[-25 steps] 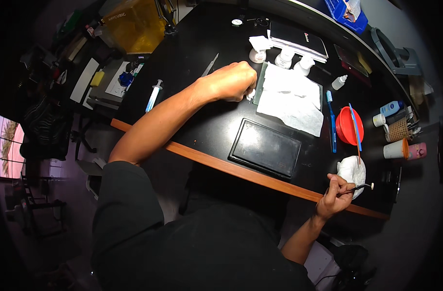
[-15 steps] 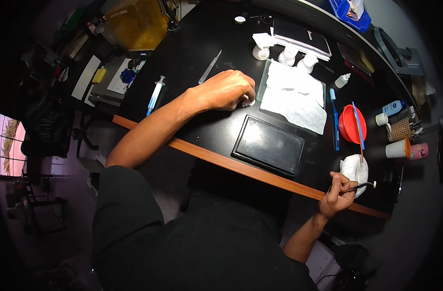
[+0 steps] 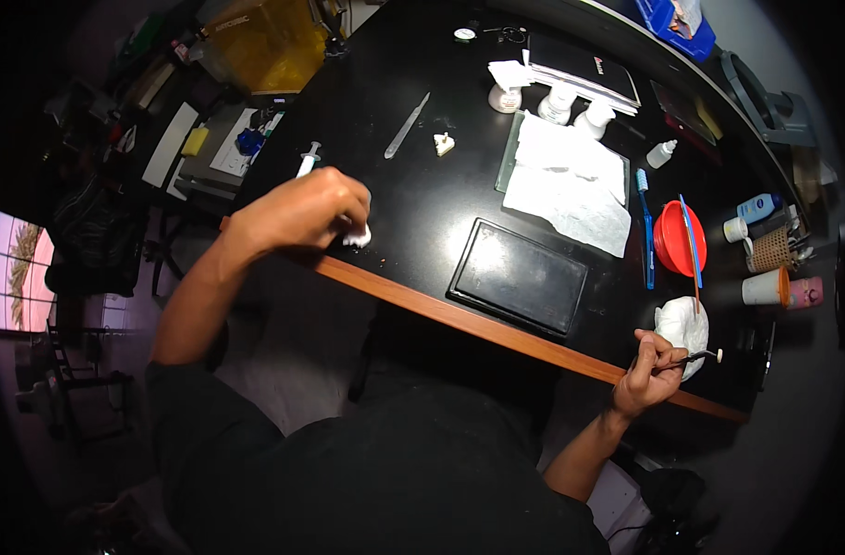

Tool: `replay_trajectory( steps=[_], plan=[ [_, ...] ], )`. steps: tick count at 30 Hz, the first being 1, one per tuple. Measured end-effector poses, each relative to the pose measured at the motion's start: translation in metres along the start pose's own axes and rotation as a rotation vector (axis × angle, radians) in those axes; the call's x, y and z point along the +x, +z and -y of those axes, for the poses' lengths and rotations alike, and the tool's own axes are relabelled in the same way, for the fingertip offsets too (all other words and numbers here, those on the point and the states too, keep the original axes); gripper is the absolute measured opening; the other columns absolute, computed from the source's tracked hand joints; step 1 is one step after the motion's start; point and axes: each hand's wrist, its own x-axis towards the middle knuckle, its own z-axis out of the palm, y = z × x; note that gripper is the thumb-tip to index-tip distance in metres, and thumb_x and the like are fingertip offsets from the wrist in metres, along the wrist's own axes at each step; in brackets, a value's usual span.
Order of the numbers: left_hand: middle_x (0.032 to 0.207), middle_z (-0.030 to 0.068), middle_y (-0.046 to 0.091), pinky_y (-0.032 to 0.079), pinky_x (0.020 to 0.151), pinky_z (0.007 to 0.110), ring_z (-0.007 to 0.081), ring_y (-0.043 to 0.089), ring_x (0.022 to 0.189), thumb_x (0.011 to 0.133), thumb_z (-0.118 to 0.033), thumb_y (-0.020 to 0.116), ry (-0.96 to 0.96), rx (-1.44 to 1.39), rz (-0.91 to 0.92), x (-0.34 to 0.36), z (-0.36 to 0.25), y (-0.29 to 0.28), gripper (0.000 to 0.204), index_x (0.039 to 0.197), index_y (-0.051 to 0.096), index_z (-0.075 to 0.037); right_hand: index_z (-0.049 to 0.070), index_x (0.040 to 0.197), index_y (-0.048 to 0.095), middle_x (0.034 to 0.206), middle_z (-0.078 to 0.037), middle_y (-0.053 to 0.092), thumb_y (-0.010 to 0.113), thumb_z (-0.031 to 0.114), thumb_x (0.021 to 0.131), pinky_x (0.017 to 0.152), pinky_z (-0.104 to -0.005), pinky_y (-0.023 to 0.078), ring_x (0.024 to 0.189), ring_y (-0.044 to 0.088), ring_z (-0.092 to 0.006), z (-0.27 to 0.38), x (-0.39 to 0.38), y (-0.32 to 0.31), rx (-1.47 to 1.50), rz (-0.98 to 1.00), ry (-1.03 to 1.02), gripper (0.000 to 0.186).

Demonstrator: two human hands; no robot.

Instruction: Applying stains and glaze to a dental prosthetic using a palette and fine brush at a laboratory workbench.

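My left hand (image 3: pixel 313 208) is closed on a white wad (image 3: pixel 357 239), tissue or cotton, pressed to the black desktop near its left front edge. Just behind that hand lies a syringe (image 3: pixel 309 163), partly covered by it. My right hand (image 3: pixel 646 374) pinches a thin dark tool (image 3: pixel 695 358) with a small cream, tooth-like piece (image 3: pixel 720 355) at its tip. That hand is above the desk's right front edge, beside a crumpled white tissue (image 3: pixel 682 326). A small cream lump (image 3: pixel 444 143) and a pale slim pointed instrument (image 3: pixel 408 127) lie farther back.
A black rectangular slab (image 3: pixel 518 276) lies between my hands. Behind it, white paper (image 3: pixel 571 185) covers a glass plate (image 3: pixel 508 171), with white bottles (image 3: pixel 557 104) beyond. To the right are a blue toothbrush (image 3: pixel 646 231), a red bowl (image 3: pixel 671 239) with brushes across it, and cups (image 3: pixel 765 288).
My left hand has slid with the white wad leftward and nearer the desk's front edge, uncovering the small cream lump and partly hiding the syringe. My right hand keeps its hold, almost still.
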Motion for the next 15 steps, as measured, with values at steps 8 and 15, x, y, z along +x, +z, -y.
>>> replay_trajectory(
  steps=[8, 15],
  plan=[
    [0.101, 0.0123, 0.073, 0.058, 0.077, 0.036, 0.0299, 0.073, 0.089, 0.082, 0.008, 0.075, 0.255, -0.093, -0.506, 0.064, -0.013, 0.027, 0.028, 0.107, 0.078, -0.003, 0.007, 0.08, 0.04, 0.086, -0.015, 0.072, 0.062, -0.001, 0.096, 0.082, -0.0285, 0.045, 0.079, 0.06, -0.0138, 0.001, 0.002, -0.002, -0.045, 0.05, -0.027, 0.028],
    [0.105, 0.0102, 0.072, 0.057, 0.087, 0.038, 0.0292, 0.068, 0.101, 0.07, 0.011, 0.073, 0.299, -0.12, -0.26, 0.037, -0.014, 0.054, 0.034, 0.099, 0.08, -0.004, 0.009, 0.08, 0.036, 0.084, -0.016, 0.071, 0.063, 0.0, 0.096, 0.084, -0.0313, 0.047, 0.079, 0.062, -0.0152, -0.007, 0.001, -0.005, -0.038, -0.003, -0.053, 0.033]
  ],
)
